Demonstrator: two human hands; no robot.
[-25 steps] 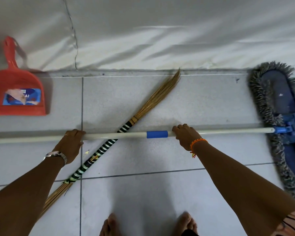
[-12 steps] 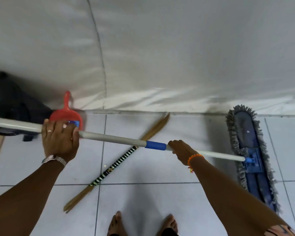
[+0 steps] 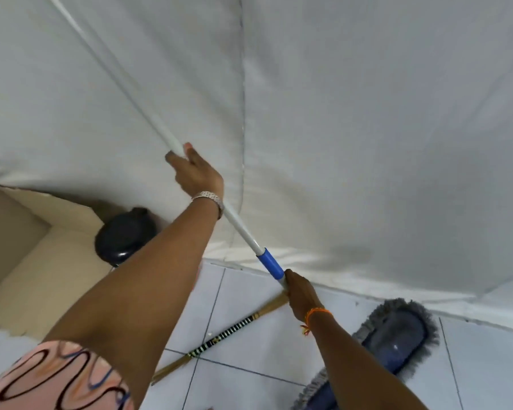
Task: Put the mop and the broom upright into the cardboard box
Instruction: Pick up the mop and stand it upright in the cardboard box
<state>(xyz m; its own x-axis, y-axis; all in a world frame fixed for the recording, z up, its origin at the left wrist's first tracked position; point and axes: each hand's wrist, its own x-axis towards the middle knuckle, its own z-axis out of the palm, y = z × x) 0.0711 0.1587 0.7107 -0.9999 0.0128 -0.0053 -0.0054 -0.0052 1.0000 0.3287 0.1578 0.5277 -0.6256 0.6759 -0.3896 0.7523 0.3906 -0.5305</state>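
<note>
The mop's white pole [image 3: 243,232] with a blue sleeve slants steeply up toward the top left. My left hand [image 3: 197,173] grips the pole high up. My right hand [image 3: 301,294] grips it just below the blue sleeve. The blue mop head [image 3: 397,338] with its grey fringe is low at the right, near the tiles; whether it touches them I cannot tell. The broom [image 3: 228,335], with a black-and-white striped grip and straw ends, lies flat on the floor between my arms. The open cardboard box [image 3: 42,261] stands at the left.
A white sheet [image 3: 367,128] hangs as a backdrop down to the tiled floor [image 3: 249,380]. A dark rounded object [image 3: 125,235] sits behind the box, against the sheet. My left forearm hides part of the floor beside the box.
The mop pole has swung from nearly level to steeply tilted, its left end raised high. My view has turned up and left, bringing the box in and losing the red dustpan.
</note>
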